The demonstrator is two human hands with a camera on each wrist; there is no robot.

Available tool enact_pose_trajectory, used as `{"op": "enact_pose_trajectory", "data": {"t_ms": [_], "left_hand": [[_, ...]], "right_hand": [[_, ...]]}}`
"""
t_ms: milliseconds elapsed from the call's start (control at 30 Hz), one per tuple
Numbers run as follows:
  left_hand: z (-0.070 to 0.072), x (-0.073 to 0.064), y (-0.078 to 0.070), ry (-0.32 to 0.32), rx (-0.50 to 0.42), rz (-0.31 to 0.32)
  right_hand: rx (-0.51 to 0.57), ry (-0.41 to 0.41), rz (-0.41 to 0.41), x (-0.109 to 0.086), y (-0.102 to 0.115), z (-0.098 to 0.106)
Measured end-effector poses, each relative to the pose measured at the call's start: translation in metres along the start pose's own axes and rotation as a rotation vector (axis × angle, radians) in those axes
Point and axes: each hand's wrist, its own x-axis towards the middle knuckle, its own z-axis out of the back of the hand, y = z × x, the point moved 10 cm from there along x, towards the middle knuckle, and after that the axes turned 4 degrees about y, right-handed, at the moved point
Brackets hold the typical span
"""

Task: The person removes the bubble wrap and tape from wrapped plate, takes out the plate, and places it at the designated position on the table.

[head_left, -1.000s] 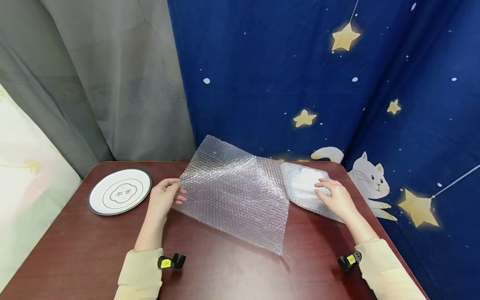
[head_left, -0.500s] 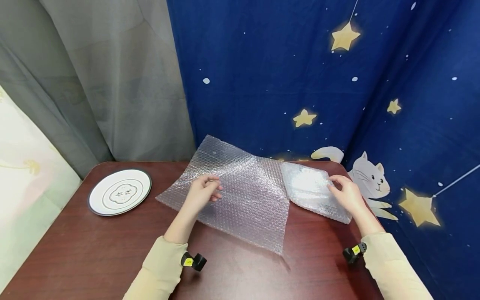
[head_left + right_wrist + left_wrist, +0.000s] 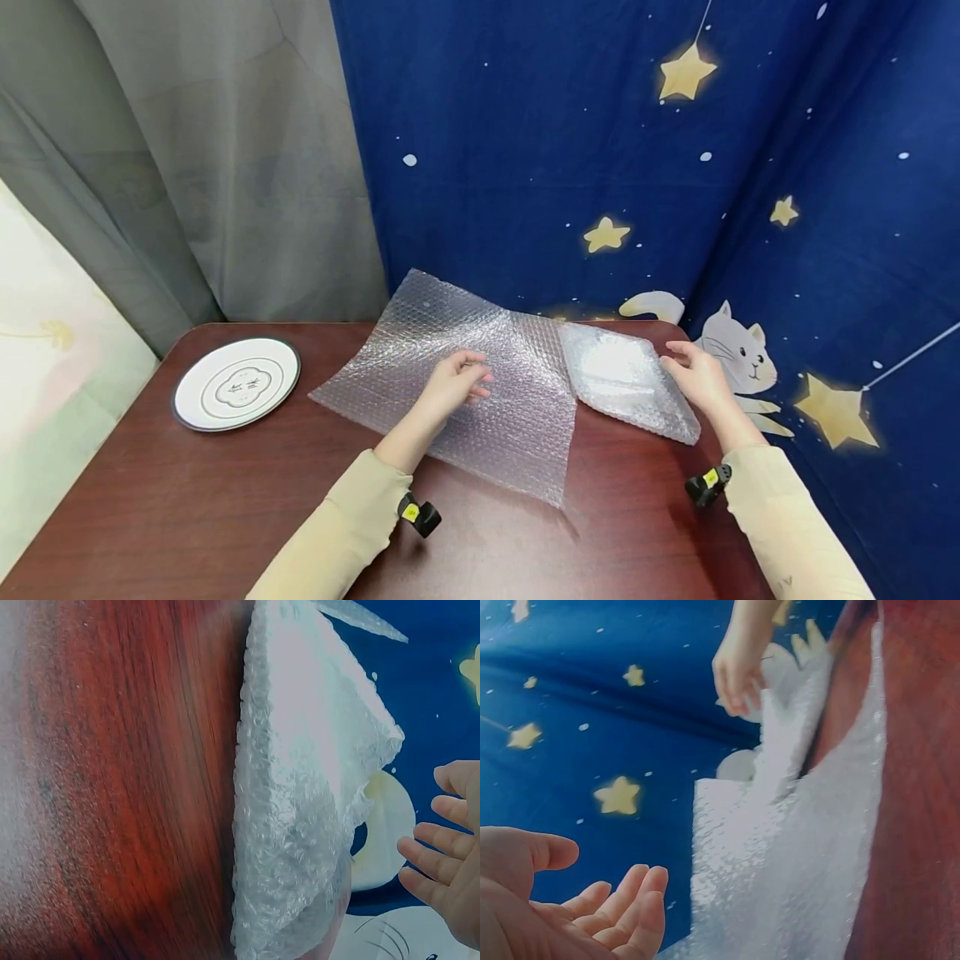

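A white plate (image 3: 236, 385) with a dark rim lies on the reddish-brown table (image 3: 165, 500); the print at its middle is too small to read. Right of the plate spreads a sheet of bubble wrap (image 3: 517, 408), and farther right from the plate sits a folded part (image 3: 630, 383), where glare washes out the surface and the layers cannot be counted.

The left hand (image 3: 453, 383) is over the sheet, to the plate's right, its thumb and loosely bent fingers (image 3: 651, 919) apart. The hand and forearm hide a strip of the wrap; the left wrist view cuts the hand off at the lower left.

The right hand (image 3: 699, 375), farthest right from the plate, is just beside the folded part without touching it. Its thumb and fingers (image 3: 446, 840) also stand apart, and the right wrist view crops its palm. Both sleeves (image 3: 341, 529) run out of the head view's bottom, below and right of the plate.
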Motion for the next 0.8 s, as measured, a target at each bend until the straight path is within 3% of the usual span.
{"op": "enact_pose_trajectory", "data": {"t_ms": [200,333,600,800], "left_hand": [[-0.020,0.009,0.005,0.054,0.013,0.055],[-0.036,0.014,0.008,0.108,-0.034,0.094],[-0.062,0.021,0.018,0.153,-0.128,0.158],[-0.085,0.026,0.025,0.199,-0.219,0.219]], "right_hand": [[0.007,0.025,-0.042,0.005,-0.009,-0.001],[-0.024,0.054,-0.066,0.010,-0.015,-0.003],[-0.070,0.134,-0.050,0.022,-0.015,-0.008],[-0.069,0.202,-0.103,0.027,-0.022,-0.014]]}}
